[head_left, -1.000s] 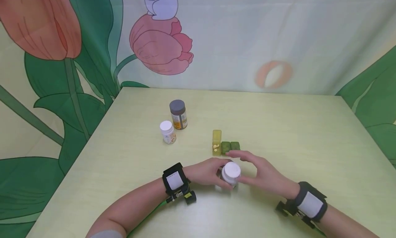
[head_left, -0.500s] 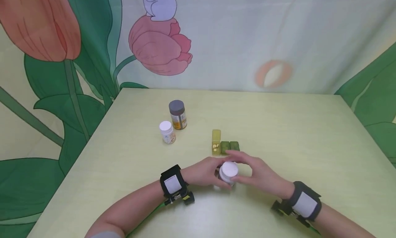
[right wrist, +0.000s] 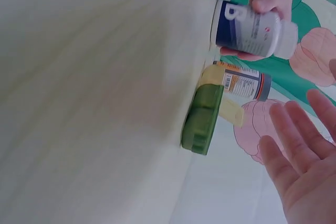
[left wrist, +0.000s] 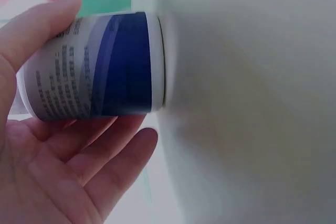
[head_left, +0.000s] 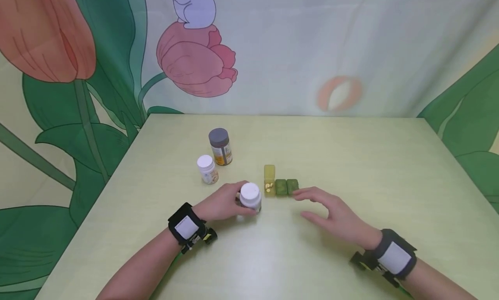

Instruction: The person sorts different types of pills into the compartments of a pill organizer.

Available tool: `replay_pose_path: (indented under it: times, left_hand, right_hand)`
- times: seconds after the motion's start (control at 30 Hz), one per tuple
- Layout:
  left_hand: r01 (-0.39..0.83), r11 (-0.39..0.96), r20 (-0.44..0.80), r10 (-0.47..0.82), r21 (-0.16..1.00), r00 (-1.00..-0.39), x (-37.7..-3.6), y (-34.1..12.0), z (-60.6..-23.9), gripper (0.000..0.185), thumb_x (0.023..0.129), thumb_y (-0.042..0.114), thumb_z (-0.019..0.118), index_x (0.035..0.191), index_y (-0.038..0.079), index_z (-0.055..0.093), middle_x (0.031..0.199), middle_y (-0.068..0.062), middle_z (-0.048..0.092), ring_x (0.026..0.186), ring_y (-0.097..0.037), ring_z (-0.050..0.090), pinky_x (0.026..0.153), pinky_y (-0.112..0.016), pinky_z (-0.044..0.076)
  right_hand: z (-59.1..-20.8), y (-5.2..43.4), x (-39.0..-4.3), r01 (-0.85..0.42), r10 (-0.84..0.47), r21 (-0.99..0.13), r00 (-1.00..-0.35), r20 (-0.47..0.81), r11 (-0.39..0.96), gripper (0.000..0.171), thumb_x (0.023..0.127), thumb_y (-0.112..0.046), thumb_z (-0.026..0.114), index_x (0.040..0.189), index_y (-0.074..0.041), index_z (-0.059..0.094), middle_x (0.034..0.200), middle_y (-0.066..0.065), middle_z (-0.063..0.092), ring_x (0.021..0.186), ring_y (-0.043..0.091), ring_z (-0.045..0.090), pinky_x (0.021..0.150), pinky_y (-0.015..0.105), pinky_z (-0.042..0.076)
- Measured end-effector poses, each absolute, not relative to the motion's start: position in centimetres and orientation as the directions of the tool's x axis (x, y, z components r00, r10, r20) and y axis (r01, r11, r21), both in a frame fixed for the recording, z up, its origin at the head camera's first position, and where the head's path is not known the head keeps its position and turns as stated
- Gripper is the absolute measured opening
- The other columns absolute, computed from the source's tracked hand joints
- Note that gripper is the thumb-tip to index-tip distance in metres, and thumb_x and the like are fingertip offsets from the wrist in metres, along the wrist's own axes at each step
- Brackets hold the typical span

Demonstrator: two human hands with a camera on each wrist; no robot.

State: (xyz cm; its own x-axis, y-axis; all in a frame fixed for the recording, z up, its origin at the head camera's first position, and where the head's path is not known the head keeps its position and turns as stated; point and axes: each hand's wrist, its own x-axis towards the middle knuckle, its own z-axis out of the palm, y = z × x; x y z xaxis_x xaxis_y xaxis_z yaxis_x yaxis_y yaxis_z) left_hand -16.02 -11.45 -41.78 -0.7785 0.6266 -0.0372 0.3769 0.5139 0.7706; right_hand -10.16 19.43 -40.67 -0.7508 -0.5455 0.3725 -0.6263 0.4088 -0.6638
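Pale green tabletop (head_left: 351, 161): carries all the things.
Left hand (head_left: 220, 203): fingers curled round the white-capped bottle (head_left: 250, 197), standing on the tabletop near the middle, just left of the pill box.
Right hand (head_left: 335, 213): fingers spread and relaxed, holding nothing, just right of the pill box.
Grey-capped bottle (head_left: 220, 146): upright, far left.
Small white bottle (head_left: 206, 169): just nearer than it.
Pill box (head_left: 280, 184): leftmost lid up, yellow pills inside.

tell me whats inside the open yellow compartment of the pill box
A few small yellow pills lie in the open yellow compartment of the pill box. The two green compartments beside it are shut, so their contents are hidden.
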Motion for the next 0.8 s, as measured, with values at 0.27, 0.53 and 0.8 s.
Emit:
replay_pose_path:
  times: [0.27,0.53,0.8]
  left_hand:
    - [0.264,0.581,0.002,0.411,0.770,-0.912,-18.6,-13.2,-41.8,0.059,0.079,0.026,0.083,0.125,0.007,0.052,0.119,-0.008,0.062,0.109,-0.022,0.057,0.096,-0.044,0.043]
    - [0.233,0.625,0.039,0.307,0.746,-0.951,-20.7,-13.8,-41.6,0.064,0.080,0.024,0.082,0.129,0.000,0.047,0.124,-0.018,0.058,0.112,-0.030,0.056,0.096,-0.046,0.043]
    - [0.252,0.644,0.070,0.295,0.723,-0.953,-22.0,-14.4,-41.5,0.062,0.080,0.023,0.082,0.127,-0.002,0.048,0.122,-0.019,0.059,0.111,-0.031,0.057,0.097,-0.046,0.042]
  right_hand:
    - [-40.6,19.7,-10.7,-0.621,-0.537,-0.643,-0.762,0.363,0.448,0.031,0.088,-0.002,0.070,0.116,-0.014,0.062,0.128,0.007,0.059,0.120,0.022,0.054,0.092,0.047,0.048]
    - [-40.9,20.1,-12.6,-0.576,-0.533,-0.596,-0.801,0.274,0.559,0.027,0.091,-0.010,0.069,0.117,-0.005,0.062,0.130,0.010,0.056,0.122,0.029,0.052,0.097,0.049,0.043]
    - [-41.1,19.9,-14.6,-0.565,-0.552,-0.481,-0.813,0.186,0.670,0.041,0.091,-0.021,0.070,0.126,-0.005,0.057,0.135,0.011,0.052,0.122,0.030,0.051,0.096,0.048,0.044]
